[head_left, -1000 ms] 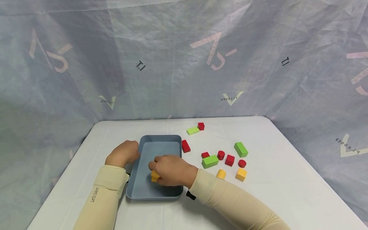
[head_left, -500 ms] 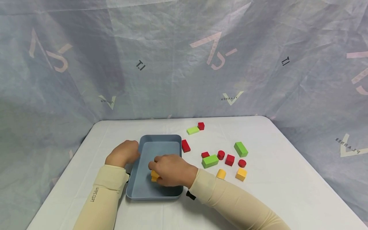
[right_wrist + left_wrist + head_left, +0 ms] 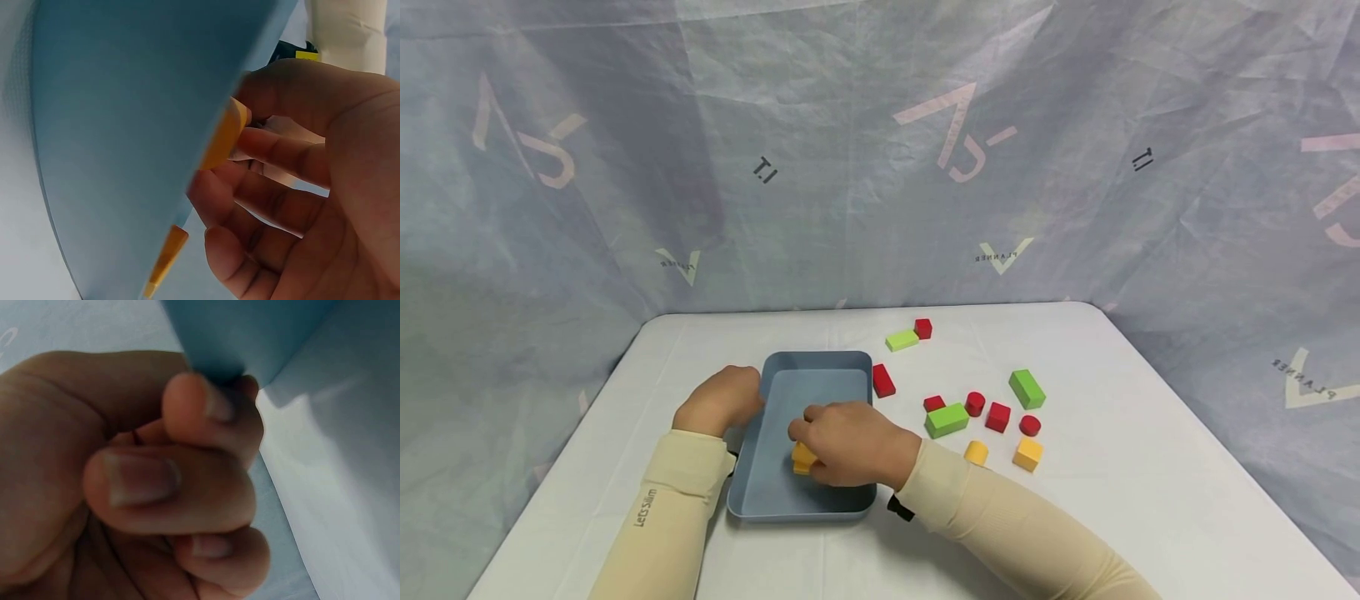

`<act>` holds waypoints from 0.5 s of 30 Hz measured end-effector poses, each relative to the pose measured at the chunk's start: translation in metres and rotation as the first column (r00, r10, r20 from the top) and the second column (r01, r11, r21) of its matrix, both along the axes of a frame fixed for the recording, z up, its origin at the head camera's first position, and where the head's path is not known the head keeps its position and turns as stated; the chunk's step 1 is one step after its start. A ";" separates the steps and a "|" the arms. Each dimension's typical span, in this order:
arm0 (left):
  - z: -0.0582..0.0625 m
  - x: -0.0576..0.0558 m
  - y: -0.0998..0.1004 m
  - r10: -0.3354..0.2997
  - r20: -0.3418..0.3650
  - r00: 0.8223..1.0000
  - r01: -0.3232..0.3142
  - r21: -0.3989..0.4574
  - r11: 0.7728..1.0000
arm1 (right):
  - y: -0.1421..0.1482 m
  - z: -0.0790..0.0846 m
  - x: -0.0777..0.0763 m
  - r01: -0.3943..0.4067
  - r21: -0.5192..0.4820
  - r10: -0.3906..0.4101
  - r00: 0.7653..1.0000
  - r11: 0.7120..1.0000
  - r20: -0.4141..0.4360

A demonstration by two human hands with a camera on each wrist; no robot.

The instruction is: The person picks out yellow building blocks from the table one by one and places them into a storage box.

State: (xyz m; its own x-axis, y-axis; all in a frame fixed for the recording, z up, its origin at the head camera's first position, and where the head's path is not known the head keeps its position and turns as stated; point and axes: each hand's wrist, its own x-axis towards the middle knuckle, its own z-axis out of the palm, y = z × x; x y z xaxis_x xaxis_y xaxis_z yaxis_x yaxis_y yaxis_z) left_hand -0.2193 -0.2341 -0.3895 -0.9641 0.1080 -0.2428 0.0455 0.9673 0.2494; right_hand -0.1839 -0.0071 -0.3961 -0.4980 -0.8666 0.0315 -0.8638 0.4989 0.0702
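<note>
A blue-grey tray lies on the white table. At its left side my left hand pinches the tray's edge; in the left wrist view curled fingers meet the blue wall. My right hand reaches down inside the tray, over its near half. Its fingertips hold a yellow block, seen past the tray wall in the right wrist view. A second yellow block lies a little apart from that hand. From the head, yellow shows just left of the thumb, and the rest is hidden under the hand.
Right of the tray lie red blocks, green blocks, a yellow cylinder and a yellow cube. A red rectangular block sits close to the tray's right wall. A printed grey cloth hangs behind the table.
</note>
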 end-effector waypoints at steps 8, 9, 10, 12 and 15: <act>0.000 0.000 0.000 -0.007 -0.009 1.000 0.007 0.003 1.000 | 0.012 0.011 0.001 -0.005 -0.020 0.005 1.000 1.000 -0.013; 0.000 0.000 0.000 -0.007 -0.012 1.000 0.007 0.003 1.000 | 0.014 0.012 0.001 -0.004 -0.024 0.004 1.000 1.000 -0.009; 0.000 0.000 0.000 -0.006 -0.014 1.000 0.006 0.003 1.000 | 0.016 0.013 0.001 -0.001 -0.028 0.000 1.000 1.000 -0.002; 0.000 0.000 0.000 -0.004 -0.018 1.000 0.004 0.002 1.000 | 0.020 0.014 0.000 0.003 -0.038 -0.003 1.000 0.999 0.010; 0.000 0.000 0.000 0.000 -0.017 1.000 0.000 -0.002 1.000 | 0.024 0.013 -0.001 0.003 -0.055 -0.003 1.000 0.999 0.009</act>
State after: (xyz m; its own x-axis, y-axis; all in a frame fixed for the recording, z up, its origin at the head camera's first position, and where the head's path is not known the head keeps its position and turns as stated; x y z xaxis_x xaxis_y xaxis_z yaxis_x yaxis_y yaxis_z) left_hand -0.2191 -0.2346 -0.3894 -0.9681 0.1076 -0.2263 0.0498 0.9677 0.2471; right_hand -0.1850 0.0173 -0.3829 -0.5012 -0.8622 0.0741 -0.8627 0.5045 0.0348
